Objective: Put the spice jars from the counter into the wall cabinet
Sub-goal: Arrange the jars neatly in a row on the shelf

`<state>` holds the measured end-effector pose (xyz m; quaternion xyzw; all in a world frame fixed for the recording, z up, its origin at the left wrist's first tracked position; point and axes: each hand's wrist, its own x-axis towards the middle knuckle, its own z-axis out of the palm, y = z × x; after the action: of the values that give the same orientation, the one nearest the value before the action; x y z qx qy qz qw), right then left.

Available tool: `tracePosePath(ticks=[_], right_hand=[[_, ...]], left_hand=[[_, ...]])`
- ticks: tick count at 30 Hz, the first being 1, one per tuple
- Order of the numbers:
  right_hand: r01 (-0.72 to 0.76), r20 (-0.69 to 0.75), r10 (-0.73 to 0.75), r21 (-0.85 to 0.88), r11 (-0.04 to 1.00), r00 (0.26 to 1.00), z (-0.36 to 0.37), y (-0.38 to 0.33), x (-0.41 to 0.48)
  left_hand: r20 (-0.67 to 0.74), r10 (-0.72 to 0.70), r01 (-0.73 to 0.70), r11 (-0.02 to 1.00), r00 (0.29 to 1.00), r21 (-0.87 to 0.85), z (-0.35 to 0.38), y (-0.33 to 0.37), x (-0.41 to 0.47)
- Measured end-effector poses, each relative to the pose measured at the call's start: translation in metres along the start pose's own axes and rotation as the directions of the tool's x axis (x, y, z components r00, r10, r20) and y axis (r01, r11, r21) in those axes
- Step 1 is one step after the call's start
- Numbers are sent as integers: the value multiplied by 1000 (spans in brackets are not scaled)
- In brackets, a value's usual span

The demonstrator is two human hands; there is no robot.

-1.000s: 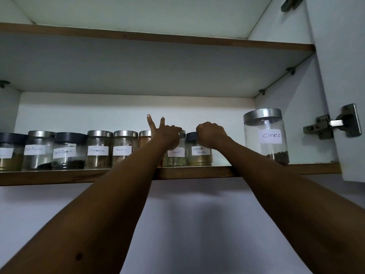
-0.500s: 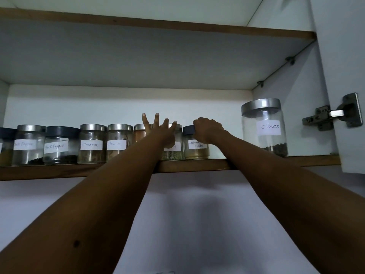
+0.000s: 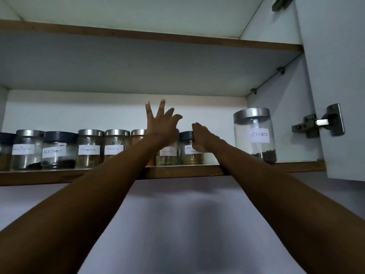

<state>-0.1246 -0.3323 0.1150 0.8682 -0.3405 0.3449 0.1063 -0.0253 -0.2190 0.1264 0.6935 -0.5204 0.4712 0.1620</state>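
Nine spice jars (image 3: 89, 149) stand upright on the shelf (image 3: 59, 177). The left hand (image 3: 162, 127) is spread above the fennel jar (image 3: 167, 155). The right hand (image 3: 205, 139) grips the coriander jar (image 3: 189, 157), with the cloves jar (image 3: 254, 135) at its 3 o'clock.

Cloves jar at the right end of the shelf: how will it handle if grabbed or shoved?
The Cloves jar looks like clear glass: probably rigid, slick, breakable. Only a shallow layer of cloves inside, so likely light for its size. It stands tall; a high push might tip it.

Fennel jar (image 3: 167, 158) lid hidden behind left hand (image 3: 162, 128) — coriander jar (image 3: 190, 158) label half covered by right hand (image 3: 205, 139).
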Motion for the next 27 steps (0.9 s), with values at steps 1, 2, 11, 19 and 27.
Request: tracePosePath(ticks=[1, 2, 11, 19, 27], right_hand=[[-1, -42, 1, -16, 1000, 999, 0, 1, 0], [-3, -87, 0, -31, 1000, 996, -1, 0, 0], [-27, -243, -14, -164, 986, 970, -13, -15, -15], [8, -426, -4, 9, 1000, 905, -52, -44, -55], [-130, -549, -19, -231, 964, 835, -128, 1, -135]], left_hand=[[-18, -29, 27, 996, 999, -82, -13, 6, -4], [-7, -57, 55, 986, 998, -158, -25, 13, -10], [3, -186, 180, 948, 983, -263, -28, 39, -90], [225, -247, 303, 916, 943, -263, -32, 37, -86], [326, -239, 342, 886, 915, -312, -29, 37, -83]])
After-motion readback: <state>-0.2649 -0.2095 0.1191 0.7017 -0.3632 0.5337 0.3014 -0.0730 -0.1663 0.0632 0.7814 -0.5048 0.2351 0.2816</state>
